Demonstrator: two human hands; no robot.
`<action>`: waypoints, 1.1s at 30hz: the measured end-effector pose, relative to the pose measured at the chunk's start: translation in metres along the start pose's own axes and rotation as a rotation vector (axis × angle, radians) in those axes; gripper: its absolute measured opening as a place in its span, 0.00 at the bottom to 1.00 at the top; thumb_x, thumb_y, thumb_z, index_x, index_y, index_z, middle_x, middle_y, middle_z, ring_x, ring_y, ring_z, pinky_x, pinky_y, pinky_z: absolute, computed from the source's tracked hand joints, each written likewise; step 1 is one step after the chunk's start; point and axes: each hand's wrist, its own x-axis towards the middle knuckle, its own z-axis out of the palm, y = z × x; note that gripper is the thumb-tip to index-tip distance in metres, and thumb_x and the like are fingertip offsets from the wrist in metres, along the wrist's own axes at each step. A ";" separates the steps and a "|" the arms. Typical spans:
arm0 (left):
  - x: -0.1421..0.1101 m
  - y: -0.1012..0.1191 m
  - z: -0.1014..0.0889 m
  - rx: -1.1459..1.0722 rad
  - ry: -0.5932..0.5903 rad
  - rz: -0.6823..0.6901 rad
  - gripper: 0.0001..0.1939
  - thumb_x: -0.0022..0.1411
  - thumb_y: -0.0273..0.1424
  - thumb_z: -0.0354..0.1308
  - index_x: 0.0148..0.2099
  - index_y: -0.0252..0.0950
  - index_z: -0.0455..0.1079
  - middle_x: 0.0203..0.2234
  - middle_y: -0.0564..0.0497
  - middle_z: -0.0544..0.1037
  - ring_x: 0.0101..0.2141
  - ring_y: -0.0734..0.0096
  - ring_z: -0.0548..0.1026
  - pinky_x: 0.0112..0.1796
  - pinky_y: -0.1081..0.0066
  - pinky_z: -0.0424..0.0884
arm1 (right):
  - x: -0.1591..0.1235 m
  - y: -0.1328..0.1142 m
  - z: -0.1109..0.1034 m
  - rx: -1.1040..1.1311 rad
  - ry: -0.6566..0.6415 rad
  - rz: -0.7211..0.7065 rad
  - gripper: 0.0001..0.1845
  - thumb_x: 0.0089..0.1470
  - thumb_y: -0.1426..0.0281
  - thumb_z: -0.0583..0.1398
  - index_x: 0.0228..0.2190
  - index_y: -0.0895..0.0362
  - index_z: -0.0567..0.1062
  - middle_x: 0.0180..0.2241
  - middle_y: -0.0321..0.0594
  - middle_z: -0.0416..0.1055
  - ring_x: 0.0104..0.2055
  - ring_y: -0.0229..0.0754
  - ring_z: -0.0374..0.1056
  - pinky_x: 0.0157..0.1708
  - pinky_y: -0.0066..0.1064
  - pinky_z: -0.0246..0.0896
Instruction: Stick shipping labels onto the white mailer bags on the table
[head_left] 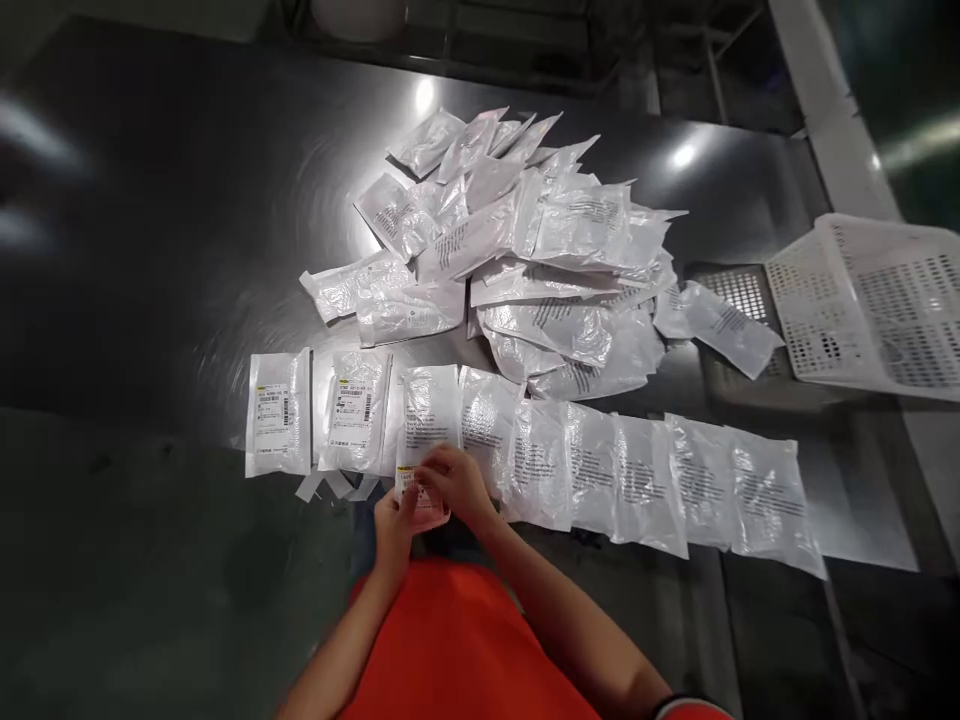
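Close to my body at the table's front edge, I hold a white printed label [406, 479] with a yellow strip along its top. My left hand [393, 528] pinches its left side between thumb and fingers. From the right, my right hand [459, 486] is closed, its fingertips pinching the label's upper part. A reddish, partly see-through piece shows below the fingers; whether it belongs to the label is unclear. Just behind lies a white plastic pouch [430, 405] with dark print. Two labelled pouches, one at far left [278, 415] and one beside it [355, 410], lie flat.
A row of several overlapping printed pouches [592, 475] runs right along the front edge. Behind it, a large pile of similar pouches [525, 240] covers the middle of the dark metal table [187, 200]. A white perforated basket [862, 300] stands at right. Paper strips [337, 486] hang at front left.
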 end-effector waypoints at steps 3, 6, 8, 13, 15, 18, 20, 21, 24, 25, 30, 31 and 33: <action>-0.008 -0.020 0.000 -0.004 -0.008 -0.051 0.28 0.51 0.53 0.63 0.39 0.31 0.74 0.32 0.44 0.81 0.32 0.59 0.78 0.36 0.62 0.76 | 0.041 0.006 -0.005 -0.109 0.104 -0.039 0.07 0.50 0.67 0.63 0.24 0.54 0.79 0.34 0.39 0.76 0.36 0.43 0.71 0.38 0.34 0.65; -0.018 -0.044 -0.010 0.040 -0.036 -0.108 0.30 0.47 0.55 0.64 0.37 0.31 0.75 0.31 0.42 0.81 0.32 0.55 0.79 0.36 0.59 0.76 | 0.084 0.017 -0.006 -0.337 0.266 -0.102 0.08 0.52 0.66 0.63 0.25 0.54 0.80 0.44 0.43 0.74 0.47 0.49 0.68 0.48 0.42 0.62; -0.027 -0.055 -0.021 0.093 -0.072 -0.140 0.29 0.44 0.56 0.66 0.33 0.32 0.77 0.28 0.41 0.81 0.31 0.53 0.79 0.35 0.58 0.75 | 0.103 0.026 -0.003 -0.438 0.303 -0.141 0.10 0.55 0.65 0.61 0.26 0.53 0.81 0.48 0.43 0.73 0.52 0.52 0.65 0.51 0.46 0.58; -0.058 -0.052 -0.046 0.226 -0.241 -0.179 0.23 0.43 0.52 0.69 0.28 0.35 0.80 0.24 0.40 0.81 0.29 0.49 0.79 0.33 0.56 0.76 | 0.101 0.042 0.013 -0.541 0.389 -0.169 0.22 0.60 0.60 0.55 0.51 0.58 0.74 0.57 0.51 0.66 0.57 0.56 0.60 0.54 0.51 0.56; -0.071 -0.046 -0.055 0.316 -0.306 -0.142 0.20 0.50 0.49 0.66 0.34 0.37 0.82 0.33 0.38 0.83 0.37 0.46 0.80 0.41 0.55 0.76 | 0.089 0.044 0.019 -0.645 0.387 -0.235 0.30 0.62 0.59 0.52 0.60 0.63 0.62 0.63 0.55 0.57 0.64 0.58 0.53 0.59 0.56 0.48; -0.083 -0.042 -0.068 0.463 -0.291 -0.008 0.20 0.55 0.49 0.61 0.41 0.40 0.81 0.42 0.39 0.81 0.45 0.44 0.78 0.47 0.54 0.74 | 0.074 0.046 0.029 -0.792 0.157 -0.456 0.35 0.62 0.58 0.52 0.63 0.65 0.56 0.66 0.54 0.50 0.68 0.56 0.43 0.66 0.55 0.33; -0.084 -0.043 -0.077 0.507 -0.221 0.074 0.21 0.56 0.50 0.60 0.42 0.41 0.81 0.42 0.40 0.81 0.44 0.45 0.78 0.46 0.55 0.75 | 0.072 0.046 0.037 -0.816 0.036 -0.520 0.38 0.61 0.55 0.52 0.64 0.66 0.54 0.67 0.54 0.48 0.69 0.54 0.40 0.67 0.51 0.31; -0.083 -0.043 -0.080 0.524 -0.187 0.103 0.22 0.56 0.51 0.59 0.41 0.40 0.81 0.41 0.40 0.81 0.43 0.46 0.79 0.44 0.56 0.76 | 0.074 0.045 0.042 -0.814 0.028 -0.503 0.40 0.61 0.54 0.52 0.64 0.67 0.53 0.67 0.54 0.47 0.70 0.54 0.38 0.67 0.51 0.31; -0.076 -0.036 -0.083 0.570 -0.117 0.141 0.24 0.55 0.51 0.60 0.39 0.37 0.81 0.40 0.39 0.82 0.40 0.48 0.80 0.40 0.58 0.78 | 0.087 0.032 0.058 -0.797 0.090 -0.365 0.39 0.62 0.55 0.50 0.65 0.68 0.50 0.68 0.54 0.41 0.71 0.55 0.32 0.67 0.52 0.29; -0.074 -0.030 -0.082 0.586 -0.108 0.151 0.24 0.54 0.52 0.60 0.38 0.36 0.81 0.39 0.39 0.82 0.38 0.48 0.80 0.39 0.58 0.78 | 0.091 0.025 0.061 -0.786 0.085 -0.338 0.38 0.63 0.56 0.50 0.65 0.68 0.50 0.68 0.53 0.40 0.71 0.55 0.31 0.67 0.53 0.28; -0.069 0.005 -0.066 0.619 -0.193 0.162 0.24 0.54 0.50 0.61 0.40 0.34 0.81 0.40 0.39 0.82 0.40 0.49 0.80 0.43 0.58 0.76 | 0.080 -0.009 0.040 -0.288 -0.104 -0.302 0.26 0.67 0.63 0.42 0.60 0.58 0.63 0.62 0.47 0.61 0.64 0.47 0.56 0.64 0.47 0.49; -0.069 0.011 -0.061 0.631 -0.229 0.170 0.24 0.54 0.50 0.61 0.40 0.35 0.81 0.40 0.39 0.82 0.40 0.49 0.79 0.43 0.58 0.75 | 0.070 -0.011 0.028 -0.083 -0.119 -0.250 0.27 0.68 0.64 0.38 0.59 0.56 0.65 0.59 0.46 0.66 0.59 0.44 0.64 0.59 0.43 0.58; -0.066 0.020 -0.049 0.663 -0.324 0.197 0.23 0.55 0.49 0.61 0.40 0.35 0.81 0.41 0.40 0.82 0.40 0.50 0.79 0.45 0.58 0.74 | 0.044 -0.009 0.002 0.264 -0.188 -0.143 0.28 0.68 0.62 0.37 0.56 0.55 0.69 0.53 0.44 0.73 0.47 0.41 0.73 0.48 0.37 0.68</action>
